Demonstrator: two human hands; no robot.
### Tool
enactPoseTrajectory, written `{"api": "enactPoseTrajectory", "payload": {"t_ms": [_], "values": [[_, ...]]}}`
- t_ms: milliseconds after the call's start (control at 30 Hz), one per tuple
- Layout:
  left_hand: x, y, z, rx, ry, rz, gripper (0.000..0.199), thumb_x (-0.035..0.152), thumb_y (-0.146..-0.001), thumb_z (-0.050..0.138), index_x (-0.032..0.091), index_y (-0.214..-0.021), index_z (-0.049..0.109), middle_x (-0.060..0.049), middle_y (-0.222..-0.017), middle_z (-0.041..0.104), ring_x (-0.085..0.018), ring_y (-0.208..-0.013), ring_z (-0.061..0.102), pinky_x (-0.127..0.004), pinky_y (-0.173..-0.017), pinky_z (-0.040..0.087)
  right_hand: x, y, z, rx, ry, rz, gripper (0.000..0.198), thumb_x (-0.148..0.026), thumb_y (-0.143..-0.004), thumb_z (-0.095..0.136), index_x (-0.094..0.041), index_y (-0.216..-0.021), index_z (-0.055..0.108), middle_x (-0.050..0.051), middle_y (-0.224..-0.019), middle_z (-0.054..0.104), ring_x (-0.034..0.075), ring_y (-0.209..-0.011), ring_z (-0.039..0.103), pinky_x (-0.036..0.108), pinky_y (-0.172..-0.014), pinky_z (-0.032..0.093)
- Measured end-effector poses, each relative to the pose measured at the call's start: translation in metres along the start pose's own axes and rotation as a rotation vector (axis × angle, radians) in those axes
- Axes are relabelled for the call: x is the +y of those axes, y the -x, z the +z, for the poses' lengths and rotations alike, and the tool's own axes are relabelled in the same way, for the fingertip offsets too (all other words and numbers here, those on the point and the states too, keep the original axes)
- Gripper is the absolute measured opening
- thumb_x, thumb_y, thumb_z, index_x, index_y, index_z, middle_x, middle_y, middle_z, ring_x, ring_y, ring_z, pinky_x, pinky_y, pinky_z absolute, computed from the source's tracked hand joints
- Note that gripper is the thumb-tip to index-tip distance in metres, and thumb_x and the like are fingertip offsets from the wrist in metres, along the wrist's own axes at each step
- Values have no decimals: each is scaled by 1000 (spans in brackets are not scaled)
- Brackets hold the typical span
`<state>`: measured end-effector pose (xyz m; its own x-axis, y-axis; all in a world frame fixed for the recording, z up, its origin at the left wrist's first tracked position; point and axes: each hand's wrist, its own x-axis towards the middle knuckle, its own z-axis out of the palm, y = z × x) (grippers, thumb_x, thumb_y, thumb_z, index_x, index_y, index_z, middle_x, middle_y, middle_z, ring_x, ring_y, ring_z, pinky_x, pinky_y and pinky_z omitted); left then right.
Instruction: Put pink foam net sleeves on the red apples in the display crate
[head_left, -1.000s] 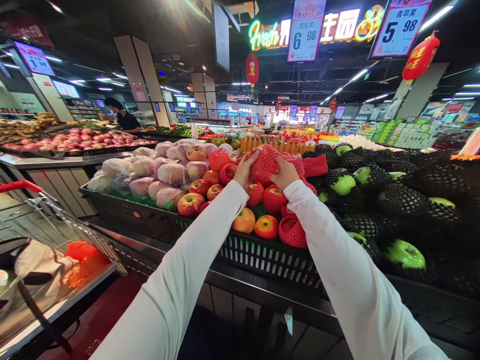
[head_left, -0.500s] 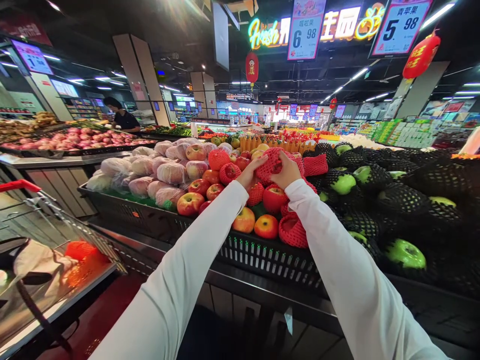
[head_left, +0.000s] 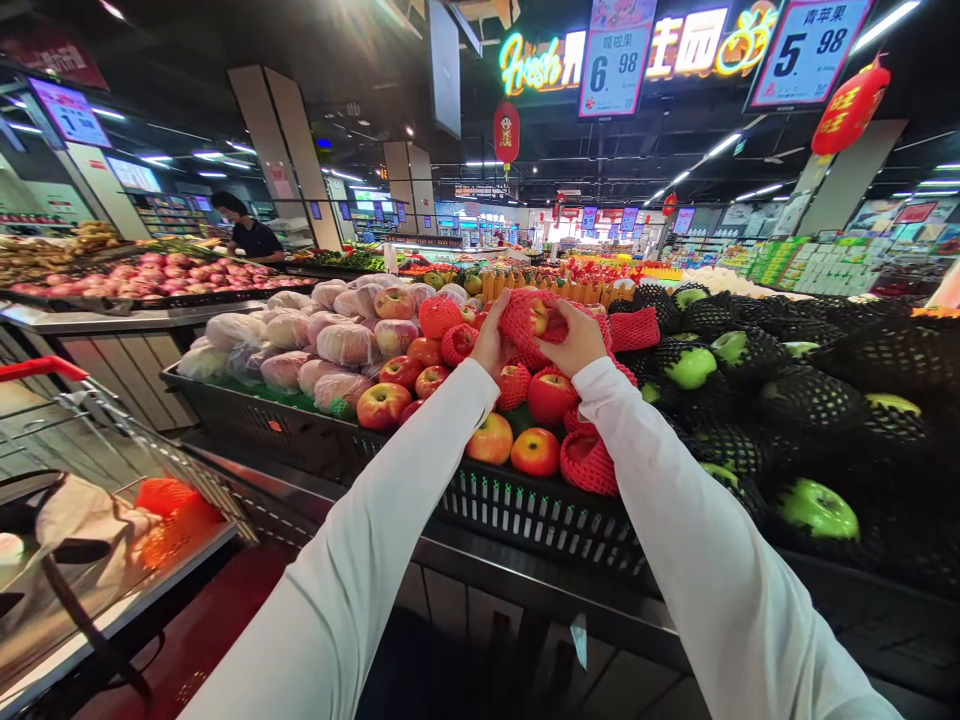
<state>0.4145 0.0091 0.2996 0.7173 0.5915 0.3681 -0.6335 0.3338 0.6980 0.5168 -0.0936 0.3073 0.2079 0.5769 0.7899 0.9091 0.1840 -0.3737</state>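
Note:
Between my two hands is an apple in a red foam net, its skin showing through an opening in the net. My left hand curls round its left side, fingers partly hidden behind it. My right hand grips the net from the right with thumb and fingers. Below them, a red apple and other bare or netted apples lie in a black crate. An empty-looking red foam net lies just right of my right hand.
Green apples in black nets fill the right side. Plastic-wrapped fruit is piled on the left. A shopping cart with a bag stands at lower left. A person is behind the onion display.
The net has opened wider, so more of the apple's skin shows. My left fingers have shifted from the front of the net to its left side. The view has moved slightly.

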Motion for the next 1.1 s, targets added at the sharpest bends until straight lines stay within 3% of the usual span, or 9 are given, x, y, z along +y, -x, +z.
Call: {"api": "enactPoseTrajectory", "payload": {"t_ms": [133, 233, 333, 433, 533, 700, 800, 933, 1100], "values": [[2, -3, 1, 58, 94, 76, 39, 52, -94, 55, 17, -100, 71, -9, -103, 74, -22, -104, 70, -32, -92, 56, -20, 6, -13, 182, -62, -148, 27, -40, -86, 62, -20, -104, 67, 9, -105, 72, 23, -99, 67, 41, -98, 52], [2, -6, -1, 82, 94, 105, 39, 52, -96, 52, 19, -102, 70, -8, -106, 73, -21, -105, 70, -31, -91, 57, -28, 7, -19, 297, 1, -216, 32, -48, -87, 63, -23, -106, 67, 10, -111, 69, 26, -113, 62, 47, -107, 47], [0, -6, -3, 38, 57, 94, 36, 48, -97, 52, 18, -102, 70, -8, -104, 74, -23, -103, 70, -33, -92, 57, -22, 6, -14, 155, 30, -247, 67, -57, -73, 76, -23, -128, 58, 14, -131, 60, 31, -126, 54, 50, -112, 43], [-1, -2, 0, 14, 43, 59, 32, 43, -96, 57, 15, -102, 71, -9, -101, 75, -26, -102, 71, -37, -93, 58, -10, 4, -5, -28, 24, -273, 94, -53, -66, 84, -21, -145, 43, 16, -143, 50, 33, -136, 46, 51, -117, 38], [0, 3, 5, 18, -3, -1, 30, 41, -96, 62, 14, -106, 71, -9, -100, 75, -26, -102, 71, -36, -91, 59, -1, 5, -1, -62, 100, -207, 94, -44, -67, 85, -24, -148, 40, 16, -142, 49, 35, -137, 44, 57, -118, 34], [-1, 5, 9, -43, -95, -46, 28, 37, -100, 56, 15, -106, 71, -9, -103, 75, -24, -105, 70, -33, -91, 59, 8, 9, -1, 91, 286, -54, 92, -55, -55, 90, -30, -137, 55, 16, -154, 32, 50, -142, 26, 76, -109, 27], [-4, 4, 6, -107, -173, -18, 29, 41, -97, 60, 15, -104, 72, -10, -103, 74, -25, -106, 69, -35, -96, 56, 7, 8, 1, 26, 191, -74, 96, -54, -56, 90, -29, -139, 50, 17, -151, 38, 45, -140, 34, 71, -111, 32], [-3, 3, 0, -149, -363, 71, 31, 43, -93, 66, 14, -95, 74, -10, -91, 73, -26, -98, 69, -36, -93, 54, 2, 7, 2, -132, 11, -150, 103, -51, -57, 89, -21, -144, 44, 16, -138, 55, 35, -133, 50, 54, -115, 40], [2, 2, -4, -39, -792, 338, 37, 42, -89, 70, 14, -65, 67, -2, -64, 61, -17, -72, 59, -27, -73, 46, 2, 7, 1, -133, 48, -118, 104, -56, -55, 88, -19, -143, 45, 17, -140, 53, 36, -133, 50, 55, -114, 40]]}}
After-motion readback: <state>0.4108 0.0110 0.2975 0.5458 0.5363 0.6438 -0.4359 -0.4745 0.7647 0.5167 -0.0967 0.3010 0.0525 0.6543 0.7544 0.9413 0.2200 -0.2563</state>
